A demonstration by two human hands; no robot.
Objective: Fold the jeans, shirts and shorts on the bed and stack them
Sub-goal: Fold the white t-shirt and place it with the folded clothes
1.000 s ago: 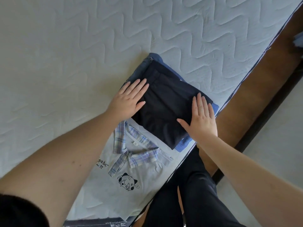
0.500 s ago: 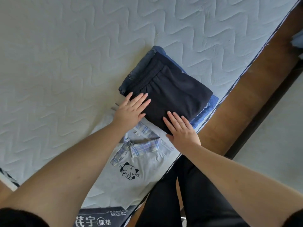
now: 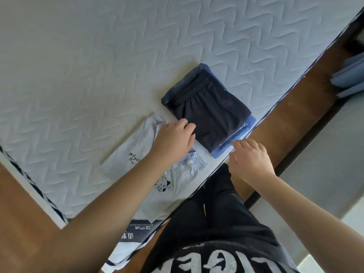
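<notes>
Both hands have slid off the dark shorts (image 3: 212,111); left hand (image 3: 173,140) curls at the shirt (image 3: 126,154) collar, right hand (image 3: 250,158) hovers loose at four o'clock.

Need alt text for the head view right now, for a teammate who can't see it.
A folded stack, black shorts on top of blue jeans, sits near the edge of a white quilted mattress. Both hands hover just below it: left hand over a flat grey shirt, right hand at the mattress edge.

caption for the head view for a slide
Left hand on grey shirt, beside folded dark shorts stacked on jeans.
</notes>
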